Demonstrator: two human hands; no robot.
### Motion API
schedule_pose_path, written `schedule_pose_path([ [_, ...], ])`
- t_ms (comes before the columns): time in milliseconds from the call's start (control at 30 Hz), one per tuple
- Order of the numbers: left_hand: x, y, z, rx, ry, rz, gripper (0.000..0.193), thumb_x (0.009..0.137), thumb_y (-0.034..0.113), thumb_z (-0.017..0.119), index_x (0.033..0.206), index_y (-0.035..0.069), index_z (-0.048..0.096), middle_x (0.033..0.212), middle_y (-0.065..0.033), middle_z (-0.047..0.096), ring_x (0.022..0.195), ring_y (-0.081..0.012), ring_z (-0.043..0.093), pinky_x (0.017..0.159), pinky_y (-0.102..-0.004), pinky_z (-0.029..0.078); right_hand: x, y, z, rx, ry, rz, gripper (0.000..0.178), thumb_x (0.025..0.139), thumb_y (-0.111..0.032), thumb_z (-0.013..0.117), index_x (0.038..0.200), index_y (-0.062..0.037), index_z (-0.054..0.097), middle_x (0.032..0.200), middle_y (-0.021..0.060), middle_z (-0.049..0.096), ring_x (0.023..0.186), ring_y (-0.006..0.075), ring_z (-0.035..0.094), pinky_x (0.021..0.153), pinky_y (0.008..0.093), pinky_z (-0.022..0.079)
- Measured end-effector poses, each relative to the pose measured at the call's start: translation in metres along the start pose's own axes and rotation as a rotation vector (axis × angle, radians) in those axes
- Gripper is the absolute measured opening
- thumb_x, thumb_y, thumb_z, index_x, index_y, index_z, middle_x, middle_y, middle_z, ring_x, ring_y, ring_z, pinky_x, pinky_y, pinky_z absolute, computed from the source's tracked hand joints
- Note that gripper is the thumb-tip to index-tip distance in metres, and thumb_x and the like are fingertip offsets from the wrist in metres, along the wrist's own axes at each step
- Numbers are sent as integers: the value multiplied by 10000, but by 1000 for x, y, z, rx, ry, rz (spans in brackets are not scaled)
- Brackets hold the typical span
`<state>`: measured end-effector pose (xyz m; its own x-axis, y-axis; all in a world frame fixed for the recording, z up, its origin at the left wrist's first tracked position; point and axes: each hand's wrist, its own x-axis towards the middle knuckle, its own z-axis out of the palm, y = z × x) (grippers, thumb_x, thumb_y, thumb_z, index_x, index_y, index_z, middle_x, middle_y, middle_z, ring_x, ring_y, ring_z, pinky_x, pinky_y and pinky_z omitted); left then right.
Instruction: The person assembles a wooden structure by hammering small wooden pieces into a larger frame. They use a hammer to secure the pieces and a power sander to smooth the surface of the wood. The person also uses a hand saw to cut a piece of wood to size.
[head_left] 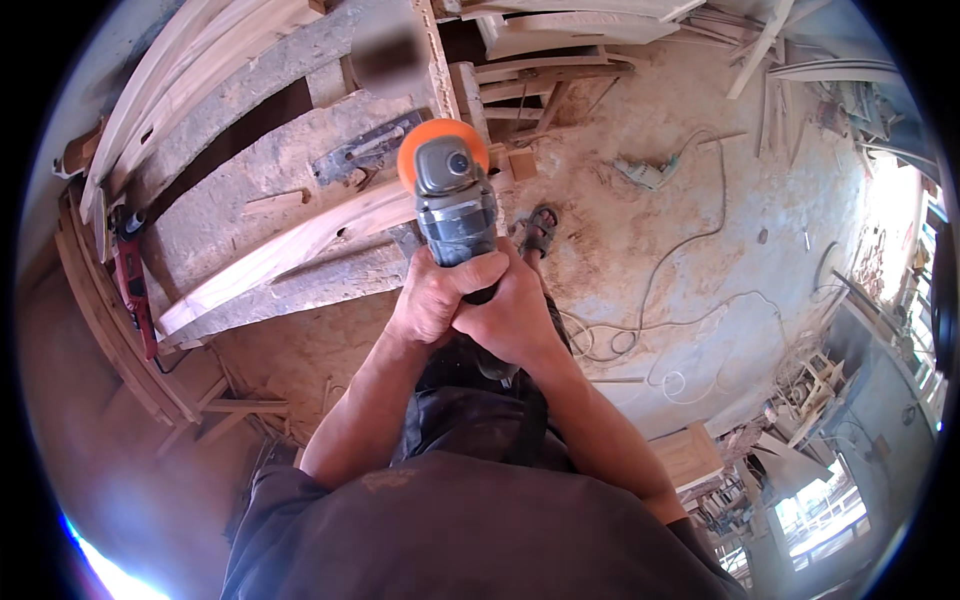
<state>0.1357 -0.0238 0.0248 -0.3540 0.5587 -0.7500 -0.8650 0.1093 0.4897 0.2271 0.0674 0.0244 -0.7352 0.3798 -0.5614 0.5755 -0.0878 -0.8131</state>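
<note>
Both hands grip an angle grinder (452,215) with a grey head and an orange disc (432,131). My left hand (430,292) wraps around its body from the left, thumb laid across the top. Against it, my right hand (508,310) closes around the same body from the right. Beneath the disc runs a long, pale, curved wooden piece (300,238) lying on the workbench (220,190). From above I cannot tell whether the disc touches the wood. The tool's rear end is partly hidden by my hands.
A red and black power tool (130,280) rests at the bench's left end. Near the disc lies a dark metal hand plane (365,148). Cables (690,240) loop over the dusty floor at right. Curved timber pieces (560,35) are stacked at the back. My sandalled foot (540,228) stands beside the bench.
</note>
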Motion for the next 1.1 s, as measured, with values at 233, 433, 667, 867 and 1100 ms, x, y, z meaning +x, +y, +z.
schedule_pose_path([
  [233, -4, 0, 0, -28, -24, 14, 257, 826, 132, 795, 1041, 21, 708, 923, -40, 709, 815, -144, 665, 763, -325, 551, -3, -9, 2, -9, -13, 60, 534, 669, -147, 806, 1158, -26, 629, 1078, 161, 654, 1031, 352, 660, 1001, 433, 467],
  [433, 4, -17, 15, 46, -52, -70, 295, 804, 171, 812, 1031, 1, 729, 919, -40, 718, 818, -126, 656, 778, -311, 542, -17, 2, -19, 18, 67, 78, 561, 668, -111, 812, 1174, 9, 602, 1067, 134, 671, 1009, 249, 678, 879, 384, 539],
  [667, 1, -7, 9, 113, -99, -11, 327, 803, 194, 822, 1045, 0, 718, 978, -42, 722, 907, -128, 657, 850, -314, 534, -15, 6, -16, 15, 35, 78, 543, 690, -102, 804, 1181, 4, 597, 1058, 126, 681, 989, 243, 684, 870, 369, 538],
  [867, 9, -18, 12, 96, -105, -41, 333, 782, 172, 812, 1055, 5, 722, 986, -41, 714, 910, -135, 650, 849, -316, 538, -17, 4, -19, 62, 59, 81, 511, 695, -91, 813, 1156, 4, 614, 1058, 99, 668, 973, 231, 675, 853, 367, 535],
  [1100, 13, -30, 12, 100, -93, -8, 390, 756, 237, 847, 999, -38, 715, 913, -75, 725, 842, -136, 662, 805, -335, 558, -17, 4, -20, 11, 63, 49, 463, 705, -37, 800, 1130, 16, 624, 1024, 56, 677, 943, 144, 644, 852, 319, 528],
])
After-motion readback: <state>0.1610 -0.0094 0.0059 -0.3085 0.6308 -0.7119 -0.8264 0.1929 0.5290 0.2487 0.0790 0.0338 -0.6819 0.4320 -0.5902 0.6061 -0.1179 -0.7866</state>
